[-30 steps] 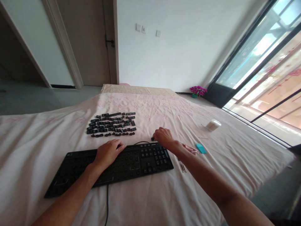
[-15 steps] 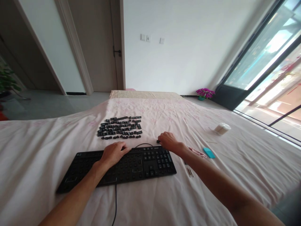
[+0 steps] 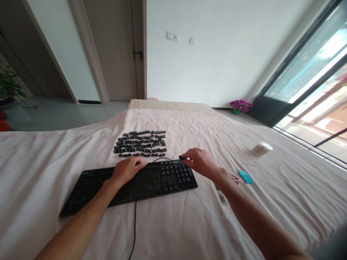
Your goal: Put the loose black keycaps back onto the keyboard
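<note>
Two hands: left (image 3: 126, 170) flat on stripped black keyboard (image 3: 130, 184), right (image 3: 199, 161) pinching a black keycap (image 3: 180, 157)

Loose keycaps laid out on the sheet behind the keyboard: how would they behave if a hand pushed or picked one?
The keycaps look small and rigid, so each is probably very light and would likely skid or flip rather than roll. The sheet is soft and wrinkled, so a pushed cap may snag or tip. The right hand seems to pinch one by fingertips; it probably slips easily.
</note>
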`<move>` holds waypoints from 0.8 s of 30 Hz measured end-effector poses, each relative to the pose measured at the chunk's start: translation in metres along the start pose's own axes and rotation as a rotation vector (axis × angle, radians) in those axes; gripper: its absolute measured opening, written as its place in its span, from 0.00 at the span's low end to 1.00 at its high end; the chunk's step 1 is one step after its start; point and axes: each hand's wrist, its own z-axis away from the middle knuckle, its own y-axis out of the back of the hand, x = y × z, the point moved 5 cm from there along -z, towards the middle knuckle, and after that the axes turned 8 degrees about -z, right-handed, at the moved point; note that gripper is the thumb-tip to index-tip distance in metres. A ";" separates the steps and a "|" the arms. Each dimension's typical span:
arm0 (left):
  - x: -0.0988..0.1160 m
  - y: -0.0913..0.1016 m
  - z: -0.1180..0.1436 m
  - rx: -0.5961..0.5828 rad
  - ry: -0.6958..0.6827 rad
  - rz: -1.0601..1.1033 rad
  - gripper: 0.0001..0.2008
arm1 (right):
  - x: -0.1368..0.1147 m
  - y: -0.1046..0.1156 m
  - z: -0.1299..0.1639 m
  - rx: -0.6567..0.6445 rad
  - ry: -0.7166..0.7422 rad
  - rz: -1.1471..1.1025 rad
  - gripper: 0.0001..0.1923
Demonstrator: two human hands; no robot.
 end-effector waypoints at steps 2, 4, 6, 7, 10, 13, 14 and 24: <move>0.000 -0.001 0.001 0.010 0.004 -0.011 0.18 | -0.013 -0.005 0.020 -0.028 0.045 -0.008 0.09; -0.001 -0.002 0.002 0.020 0.004 -0.015 0.18 | -0.023 -0.012 0.038 -0.056 0.077 0.013 0.07; -0.001 -0.003 0.002 0.031 0.004 -0.016 0.18 | -0.030 -0.021 0.052 -0.058 0.105 0.039 0.07; -0.001 -0.003 0.003 0.032 0.005 -0.018 0.17 | -0.032 -0.025 0.057 -0.048 0.117 0.052 0.07; -0.001 -0.003 0.003 0.037 0.005 -0.024 0.18 | -0.037 -0.035 0.067 -0.028 0.169 0.107 0.08; -0.001 -0.003 0.003 0.052 -0.001 -0.024 0.18 | -0.041 -0.040 0.072 -0.036 0.226 0.182 0.09; -0.001 -0.003 0.003 0.057 -0.002 -0.024 0.18 | -0.042 -0.041 0.073 -0.041 0.240 0.203 0.09; -0.003 -0.005 0.003 0.069 -0.004 -0.028 0.19 | -0.042 -0.044 0.079 -0.111 0.313 0.262 0.08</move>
